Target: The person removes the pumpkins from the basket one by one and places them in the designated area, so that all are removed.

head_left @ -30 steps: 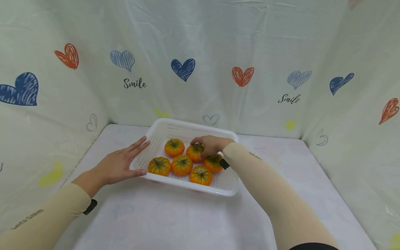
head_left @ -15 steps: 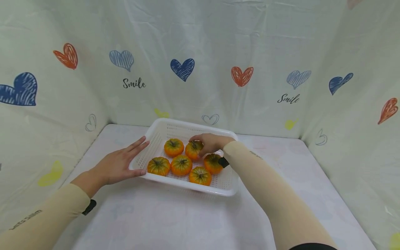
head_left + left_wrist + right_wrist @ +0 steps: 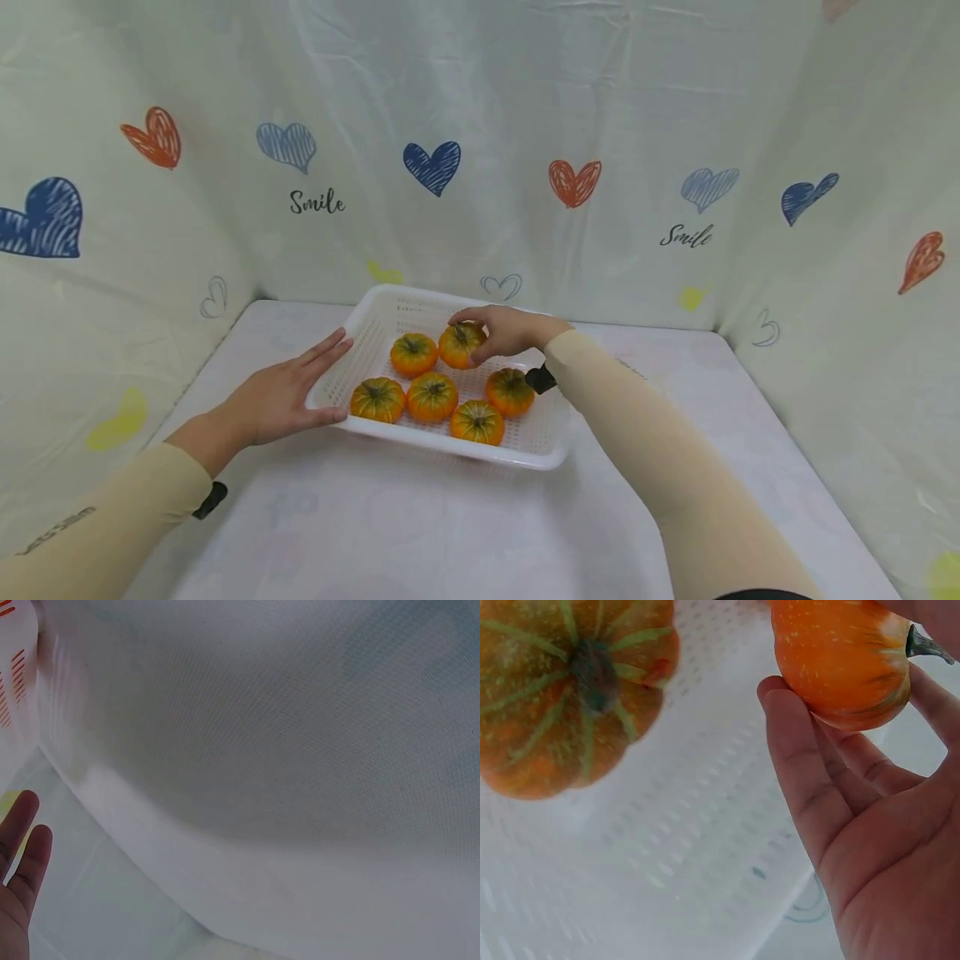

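In the head view a white plastic basket (image 3: 450, 443) with perforated walls stands on the table, holding several small orange-and-green pumpkins. My right hand (image 3: 516, 328) grips one pumpkin (image 3: 460, 347) at the back of the basket, thumb on the near side and fingers on the far side. The right wrist view shows this held pumpkin (image 3: 840, 664) tilted, its stem pointing right, above the basket floor. Another pumpkin (image 3: 555, 697) sits at upper left there. My left hand (image 3: 279, 402) rests against the basket's left end with fingers spread and straight; only two fingers (image 3: 30, 862) show in the left wrist view.
One pumpkin (image 3: 414, 356) stands just left of the held one, others nearer the front rim. A white cloth (image 3: 360, 517) covers the table. Curtains (image 3: 502, 83) printed with hearts hang behind and on both sides, close to the basket's back.
The right hand has moved the gripped pumpkin up and slightly back, away from the front pumpkins. The left hand stays at the basket's left end.
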Demonstrator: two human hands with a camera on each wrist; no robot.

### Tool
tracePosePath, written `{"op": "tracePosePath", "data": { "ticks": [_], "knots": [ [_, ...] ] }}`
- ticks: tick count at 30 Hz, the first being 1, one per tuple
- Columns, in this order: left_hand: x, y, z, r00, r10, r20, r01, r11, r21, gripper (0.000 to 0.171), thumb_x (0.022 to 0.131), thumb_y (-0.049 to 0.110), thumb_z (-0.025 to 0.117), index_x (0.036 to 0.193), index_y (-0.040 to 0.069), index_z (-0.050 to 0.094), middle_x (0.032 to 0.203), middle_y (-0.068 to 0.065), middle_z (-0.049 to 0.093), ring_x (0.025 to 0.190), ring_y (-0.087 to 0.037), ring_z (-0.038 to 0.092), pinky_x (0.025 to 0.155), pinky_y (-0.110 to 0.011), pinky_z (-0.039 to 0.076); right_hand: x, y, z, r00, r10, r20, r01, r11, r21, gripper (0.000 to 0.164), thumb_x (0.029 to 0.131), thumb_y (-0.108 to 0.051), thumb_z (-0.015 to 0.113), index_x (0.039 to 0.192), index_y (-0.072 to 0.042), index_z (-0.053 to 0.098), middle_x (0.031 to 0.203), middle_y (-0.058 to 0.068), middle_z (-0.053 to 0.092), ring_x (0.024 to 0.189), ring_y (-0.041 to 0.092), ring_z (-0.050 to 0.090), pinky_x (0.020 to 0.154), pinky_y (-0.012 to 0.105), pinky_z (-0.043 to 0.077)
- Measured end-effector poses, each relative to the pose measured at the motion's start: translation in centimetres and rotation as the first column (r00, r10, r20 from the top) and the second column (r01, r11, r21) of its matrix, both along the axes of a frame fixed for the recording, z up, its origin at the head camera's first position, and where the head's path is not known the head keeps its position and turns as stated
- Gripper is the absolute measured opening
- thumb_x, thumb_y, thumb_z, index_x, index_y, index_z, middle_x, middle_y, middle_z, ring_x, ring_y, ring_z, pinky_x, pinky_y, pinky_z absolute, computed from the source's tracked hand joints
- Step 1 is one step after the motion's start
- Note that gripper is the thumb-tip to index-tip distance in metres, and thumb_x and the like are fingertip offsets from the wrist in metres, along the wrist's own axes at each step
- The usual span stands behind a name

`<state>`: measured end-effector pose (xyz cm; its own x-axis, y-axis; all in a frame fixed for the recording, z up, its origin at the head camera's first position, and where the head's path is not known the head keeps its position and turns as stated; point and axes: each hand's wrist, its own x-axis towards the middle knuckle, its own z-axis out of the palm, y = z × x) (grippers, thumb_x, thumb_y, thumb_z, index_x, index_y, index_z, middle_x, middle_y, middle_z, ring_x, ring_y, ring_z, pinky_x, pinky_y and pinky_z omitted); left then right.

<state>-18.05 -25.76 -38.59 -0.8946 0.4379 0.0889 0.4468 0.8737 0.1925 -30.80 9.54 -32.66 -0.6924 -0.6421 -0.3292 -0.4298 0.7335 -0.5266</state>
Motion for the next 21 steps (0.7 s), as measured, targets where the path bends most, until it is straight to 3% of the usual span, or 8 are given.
{"op": "tracePosePath", "data": {
  "ticks": [5,11,16,21],
  "knots": [
    [0.0,-0.1,-0.2,1.0,0.006,-0.004,-0.006,1.0,0.005,0.097,0.087,0.07,0.056,0.161,0.02,0.018,0.167,-0.004,0.011,0.126,-0.045,0.052,0.092,-0.063,0.047,0.1,1.0,1.9,0.998,0.021,-0.058,-0.024,0.999,-0.046,0.07,0.086,-0.026,0.081,0.148,-0.025,0.048,0.143,0.006,0.05,0.121,0.025,0.05,0.1,0.039,0.047],
    [0.0,-0.2,-0.3,1.0,-0.017,-0.019,0.018,1.0,0.015,0.095,0.088,0.068,0.058,0.161,0.02,0.019,0.167,-0.004,0.012,0.124,-0.044,0.053,0.091,-0.062,0.048,0.1,3.6,3.4,0.995,-0.018,-0.095,0.009,0.995,-0.102,0.074,0.086,-0.029,0.081,0.15,-0.024,0.046,0.146,0.008,0.047,0.121,0.026,0.05,0.096,0.038,0.05],
    [0.0,-0.2,-0.3,1.0,-0.017,-0.024,0.017,1.0,-0.005,0.096,0.088,0.069,0.056,0.161,0.021,0.017,0.167,-0.004,0.012,0.123,-0.044,0.054,0.091,-0.062,0.048,0.2,6.7,4.6,0.991,-0.105,-0.083,0.087,0.977,-0.195,0.072,0.087,-0.028,0.079,0.15,-0.024,0.044,0.143,0.012,0.046,0.113,0.029,0.056,0.093,0.04,0.052],
    [-0.1,-0.2,0.0,0.999,-0.027,-0.036,0.026,0.999,-0.03,0.095,0.089,0.068,0.056,0.161,0.019,0.017,0.167,-0.005,0.012,0.121,-0.043,0.056,0.091,-0.061,0.049,-0.2,10.7,5.3,0.959,-0.253,-0.126,0.211,0.938,-0.276,0.071,0.089,-0.029,0.075,0.152,-0.023,0.041,0.142,0.014,0.048,0.114,0.033,0.056,0.094,0.046,0.051]
  ]
}}
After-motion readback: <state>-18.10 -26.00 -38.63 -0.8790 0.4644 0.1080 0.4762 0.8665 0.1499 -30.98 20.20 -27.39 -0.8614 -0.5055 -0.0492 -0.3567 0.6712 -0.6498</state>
